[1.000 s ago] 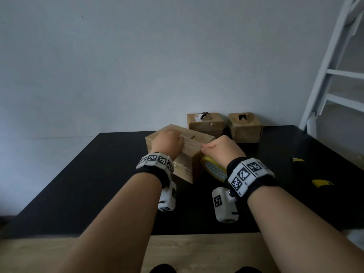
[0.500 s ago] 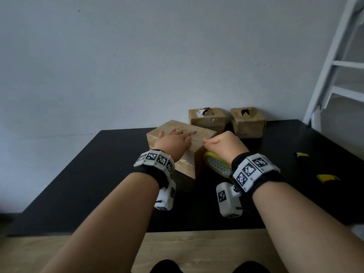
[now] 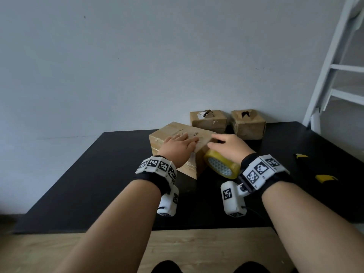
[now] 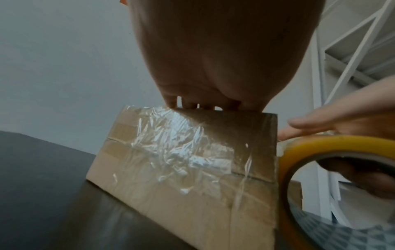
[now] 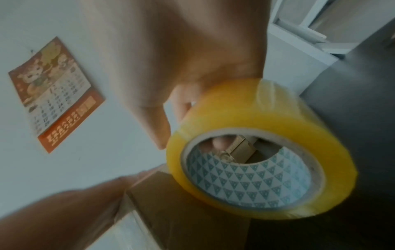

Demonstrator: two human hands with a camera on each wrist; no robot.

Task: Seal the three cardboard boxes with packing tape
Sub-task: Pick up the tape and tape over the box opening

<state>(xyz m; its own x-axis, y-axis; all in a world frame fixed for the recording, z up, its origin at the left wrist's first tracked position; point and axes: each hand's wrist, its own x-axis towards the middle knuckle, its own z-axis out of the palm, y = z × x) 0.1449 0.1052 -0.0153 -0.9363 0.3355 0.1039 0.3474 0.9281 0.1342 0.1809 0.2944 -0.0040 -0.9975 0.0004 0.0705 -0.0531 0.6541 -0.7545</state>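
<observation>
A larger cardboard box (image 3: 189,166) sits on the black table (image 3: 98,174), clear tape crinkled over its near side (image 4: 181,152). My left hand (image 3: 177,145) lies flat on its top, fingers straight. Beside the box's right corner my right hand (image 3: 230,148) grips a yellow roll of packing tape (image 3: 221,167), fingers through its core (image 5: 245,162). Two smaller boxes (image 3: 207,120) (image 3: 248,124) with torn holes on top stand behind, against the wall.
Two yellow-and-black objects (image 3: 325,177) (image 3: 300,155) lie on the right of the table. A white ladder frame (image 3: 334,62) rises at the right. A calendar (image 5: 55,91) hangs on the wall. A wooden surface (image 3: 197,247) runs along the table's near edge.
My left hand has flattened out across the box top. My right hand has lifted off the box edge with the tape roll, moving slightly right and toward me.
</observation>
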